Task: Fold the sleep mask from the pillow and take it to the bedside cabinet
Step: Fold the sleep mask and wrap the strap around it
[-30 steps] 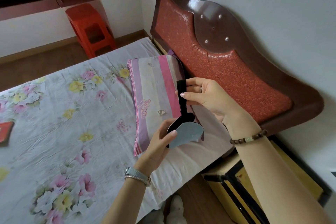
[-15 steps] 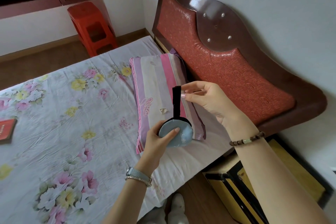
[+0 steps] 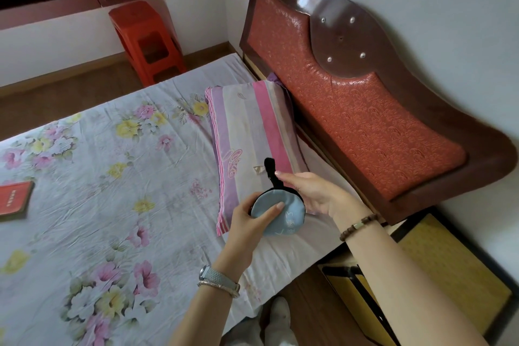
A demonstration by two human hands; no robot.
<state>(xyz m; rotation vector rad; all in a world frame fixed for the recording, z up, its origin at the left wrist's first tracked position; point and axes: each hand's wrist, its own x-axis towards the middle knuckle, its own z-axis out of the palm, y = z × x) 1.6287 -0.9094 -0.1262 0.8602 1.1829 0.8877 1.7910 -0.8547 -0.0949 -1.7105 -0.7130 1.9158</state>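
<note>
The sleep mask (image 3: pixel 283 215) is light blue with a black edge and a black elastic strap, folded into a rounded half. My left hand (image 3: pixel 247 225) pinches its blue body from the left, thumb across the face. My right hand (image 3: pixel 314 191) holds the black strap just above the mask, and the strap's loop sticks up past my fingers. Both hands hover over the near end of the striped pink and purple pillow (image 3: pixel 252 126). The yellow and black bedside cabinet (image 3: pixel 438 267) stands lower right, beside the bed, partly behind my right forearm.
A floral bedsheet (image 3: pixel 98 191) covers the bed. The red padded headboard (image 3: pixel 351 109) lines the wall on the right. A red book (image 3: pixel 14 199) lies at the sheet's left edge. A red plastic stool (image 3: pixel 148 42) stands beyond the bed. My feet show on the wooden floor.
My right hand has come down along the strap toward the mask, shortening the stretched strap. The mask went from hanging open to a folded rounded half in my left hand.
</note>
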